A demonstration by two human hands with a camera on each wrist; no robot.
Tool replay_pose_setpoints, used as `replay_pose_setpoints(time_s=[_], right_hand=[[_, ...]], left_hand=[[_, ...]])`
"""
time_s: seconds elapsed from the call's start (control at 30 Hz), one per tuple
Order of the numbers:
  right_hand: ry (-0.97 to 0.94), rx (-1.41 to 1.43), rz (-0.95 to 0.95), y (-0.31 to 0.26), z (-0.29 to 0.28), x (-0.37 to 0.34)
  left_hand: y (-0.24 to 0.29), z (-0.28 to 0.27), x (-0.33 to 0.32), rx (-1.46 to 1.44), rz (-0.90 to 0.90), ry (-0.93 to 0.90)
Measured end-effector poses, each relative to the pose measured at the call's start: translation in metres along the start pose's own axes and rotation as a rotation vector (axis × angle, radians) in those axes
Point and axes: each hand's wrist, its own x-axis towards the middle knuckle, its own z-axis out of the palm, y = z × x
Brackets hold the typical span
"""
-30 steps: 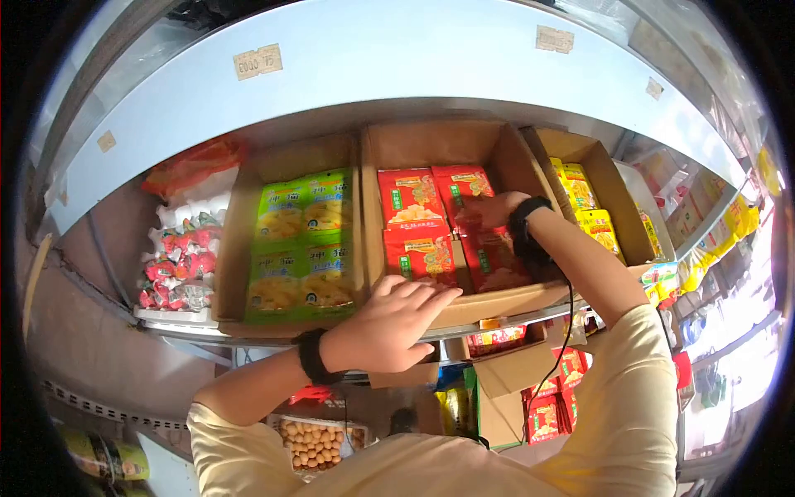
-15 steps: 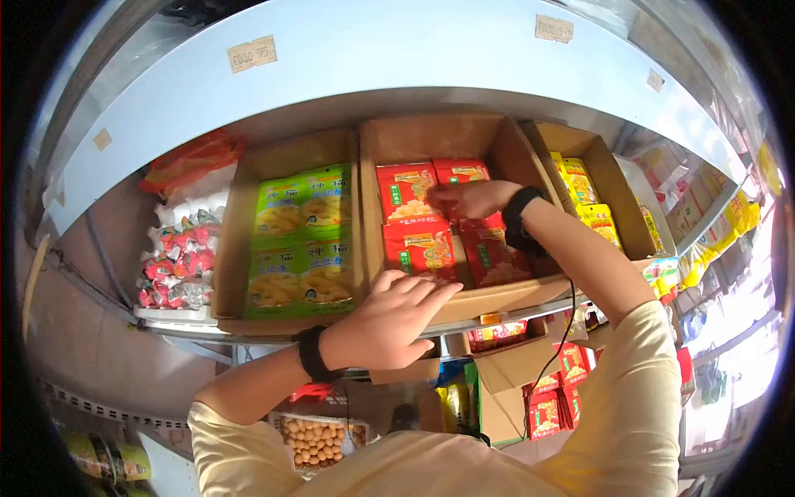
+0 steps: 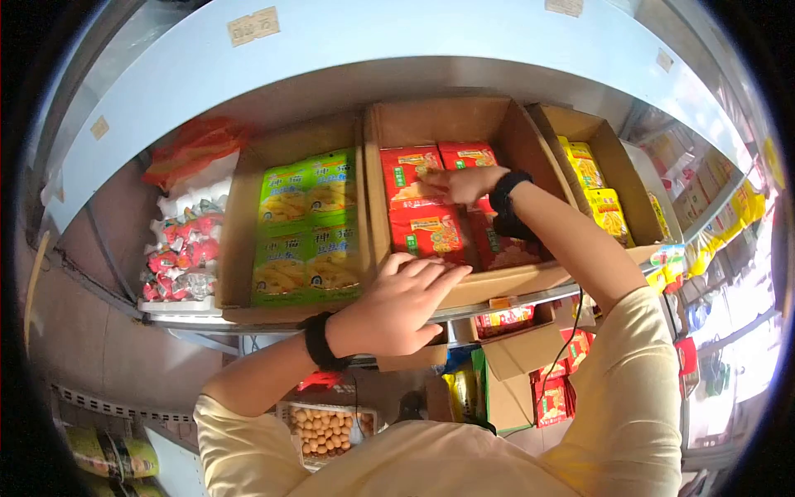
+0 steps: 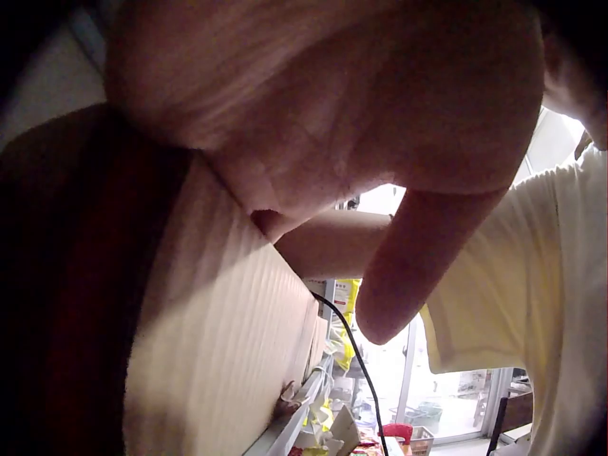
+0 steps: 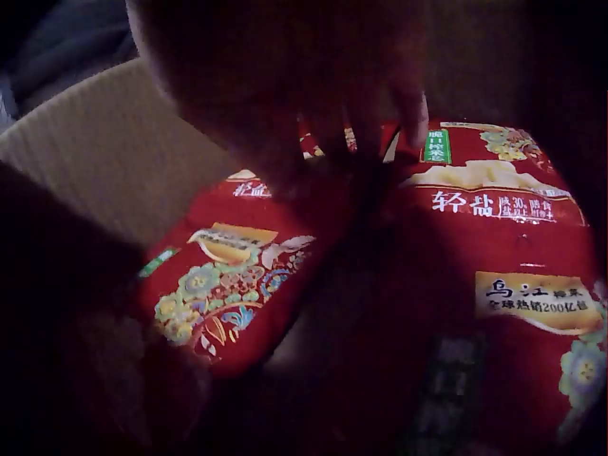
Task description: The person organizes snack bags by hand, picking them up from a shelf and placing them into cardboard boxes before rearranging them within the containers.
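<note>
Red packets [image 3: 426, 232] lie in rows inside a cardboard box [image 3: 447, 116]. Over them is the right hand [image 3: 470, 184], its fingertips touching the upper-left packet near the middle of the box. The right wrist view shows that hand [image 5: 313, 85] with fingers pointing down onto the red packets [image 5: 513, 204]. The left hand [image 3: 393, 311] rests across the box's front edge, fingers extended and thumb apart. In the left wrist view the palm [image 4: 332, 104] lies over the cardboard wall [image 4: 214, 313], holding nothing.
Left of the red packets stands a box of green packets [image 3: 306, 228], then a tray with red-wrapped items [image 3: 186, 248]. To the right is a box of yellow packets [image 3: 609, 215]. A white shelf front [image 3: 381, 37] spans above. Eggs [image 3: 323, 431] and more boxes sit below.
The right hand has moved left from the right-hand packets to the upper-left one. The left hand has stayed on the box edge. The head view has shifted slightly, so the shelf front appears higher.
</note>
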Motion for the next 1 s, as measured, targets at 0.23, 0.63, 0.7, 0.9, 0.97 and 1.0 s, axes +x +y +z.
replay_pose_setpoints(time_s=[0.23,0.63,0.7,0.9,0.97,1.0], right_hand=[[-0.667,-0.453,0.206,-0.021,-0.035,-0.067],[-0.633,-0.38,0.261,-0.023,-0.007,-0.11],[-0.62,-0.355,0.23,-0.018,-0.004,-0.106],[-0.644,-0.341,0.293,-0.021,-0.011,-0.1],[-0.653,-0.323,0.287,-0.016,-0.008,-0.093],[-0.642,-0.285,0.281,-0.009,-0.006,-0.088]], left_hand=[[0.001,-0.001,-0.001,0.005,0.001,0.002],[-0.001,0.003,0.0,0.058,0.055,0.103],[-0.001,0.003,0.0,0.055,0.05,0.101],[0.0,-0.001,0.001,0.033,0.009,-0.016],[0.001,-0.002,0.001,0.046,0.004,-0.017],[0.002,-0.003,0.001,0.05,0.003,-0.017]])
